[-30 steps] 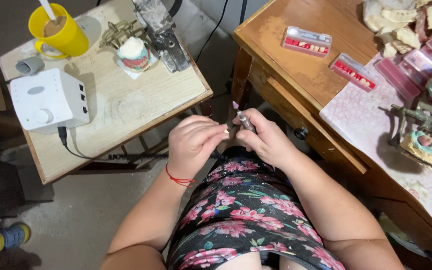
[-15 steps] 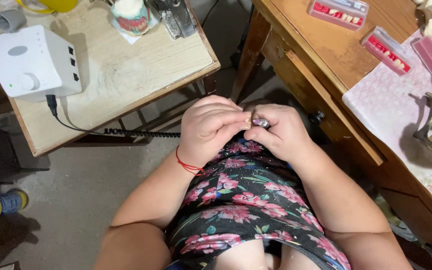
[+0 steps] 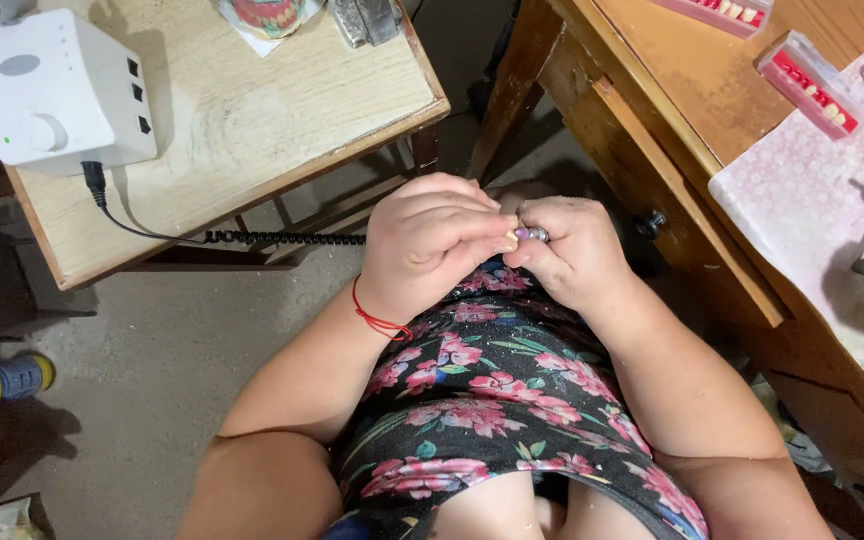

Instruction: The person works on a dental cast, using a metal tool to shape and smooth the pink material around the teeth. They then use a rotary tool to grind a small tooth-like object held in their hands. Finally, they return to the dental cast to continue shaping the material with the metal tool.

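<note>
My left hand (image 3: 432, 245) and my right hand (image 3: 570, 250) meet over my lap, fingers curled toward each other. Between the fingertips sits a small metal tool tip (image 3: 532, 234) with a purple-grey end; my right hand grips it and my left fingertips touch it. Most of the tool is hidden inside my right fist. A red string bracelet (image 3: 380, 318) circles my left wrist. A black coiled cord (image 3: 282, 238) runs toward my hands from the left.
A white control box (image 3: 47, 90) stands on a pale wooden side table (image 3: 252, 130) at the upper left. A brown wooden desk (image 3: 692, 110) at the right carries pink trays of artificial teeth (image 3: 810, 85) and a patterned cloth (image 3: 812, 200). Grey floor lies below.
The view has tilted down and closer; tables slid toward the top edge. My hands stay joined on the small tool, now lower against my lap.
</note>
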